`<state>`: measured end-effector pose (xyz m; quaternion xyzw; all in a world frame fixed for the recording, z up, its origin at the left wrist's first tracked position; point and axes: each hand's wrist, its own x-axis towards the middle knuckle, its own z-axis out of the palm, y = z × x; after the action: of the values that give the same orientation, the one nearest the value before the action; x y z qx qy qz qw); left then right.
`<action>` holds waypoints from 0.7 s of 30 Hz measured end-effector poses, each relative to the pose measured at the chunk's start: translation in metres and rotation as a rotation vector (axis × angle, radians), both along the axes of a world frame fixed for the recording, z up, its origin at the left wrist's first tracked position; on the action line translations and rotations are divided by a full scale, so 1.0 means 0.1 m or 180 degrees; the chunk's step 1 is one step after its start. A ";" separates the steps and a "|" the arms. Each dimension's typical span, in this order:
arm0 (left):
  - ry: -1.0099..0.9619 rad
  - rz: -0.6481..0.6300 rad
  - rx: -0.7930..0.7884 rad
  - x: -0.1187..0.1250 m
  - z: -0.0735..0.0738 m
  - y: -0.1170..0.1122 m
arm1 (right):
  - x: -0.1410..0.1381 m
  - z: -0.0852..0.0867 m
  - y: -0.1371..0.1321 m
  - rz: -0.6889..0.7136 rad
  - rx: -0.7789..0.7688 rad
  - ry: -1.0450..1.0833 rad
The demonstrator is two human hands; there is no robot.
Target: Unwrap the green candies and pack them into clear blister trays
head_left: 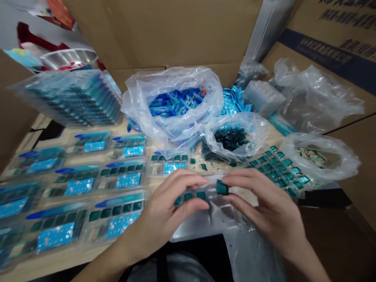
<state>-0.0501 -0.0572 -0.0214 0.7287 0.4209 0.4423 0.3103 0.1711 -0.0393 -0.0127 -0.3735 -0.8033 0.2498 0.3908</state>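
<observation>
My right hand [264, 199] pinches a dark green square piece [222, 187] between thumb and fingertips, just above a clear plastic tray [190, 227]. My left hand [173, 199] arches over the tray's left part, thumb and fingers apart. Between them, a few dark green squares [188, 196] sit in a row in the tray. Whether the left hand's hidden fingers touch the tray, I cannot tell. Past the right hand lies a group of loose green squares [282, 174] on the tabletop.
Filled clear packs [123, 180] with blue sticks and blue dotted packets cover the left side. Behind stand a plastic bag [173, 133] of blue sticks, a smaller bag [255, 133] of dark green pieces and stacked packs [79, 98]. Another open bag [343, 152] lies right, before cardboard boxes [176, 35].
</observation>
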 end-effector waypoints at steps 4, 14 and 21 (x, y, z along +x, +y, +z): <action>0.0263 0.0419 -0.0109 -0.19 -0.10 -0.10 | 0.15 -0.09 0.05 0.0004 0.0059 -0.0743; 0.0875 -0.0060 0.0061 -0.27 -0.10 -0.35 | -0.03 -0.15 0.16 0.0488 0.0372 -0.1670; 0.0614 0.0050 -0.0267 -0.37 -0.17 -0.41 | 0.06 -0.16 1.17 -0.0635 -0.0926 -0.2155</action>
<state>-0.0875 -0.0978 -0.0380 0.7509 0.4726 0.3544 0.2952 0.1775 0.0777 -0.0290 -0.5628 -0.8028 0.1844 0.0687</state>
